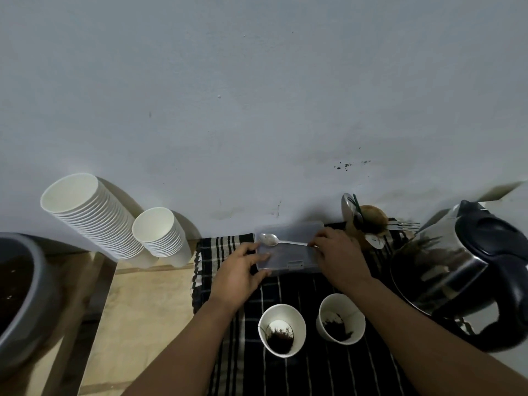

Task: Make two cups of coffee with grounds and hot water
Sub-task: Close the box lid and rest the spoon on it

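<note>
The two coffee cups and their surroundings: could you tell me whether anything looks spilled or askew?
No spill. Both cups tilt on the cloth, grounds streaking their walls. The spoon rests on the closed container.

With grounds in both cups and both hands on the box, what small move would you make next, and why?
Probably release the box, set down the spoon and reach the right hand to the kettle. Both cups hold dry grounds only, and the lid looks shut.
</note>
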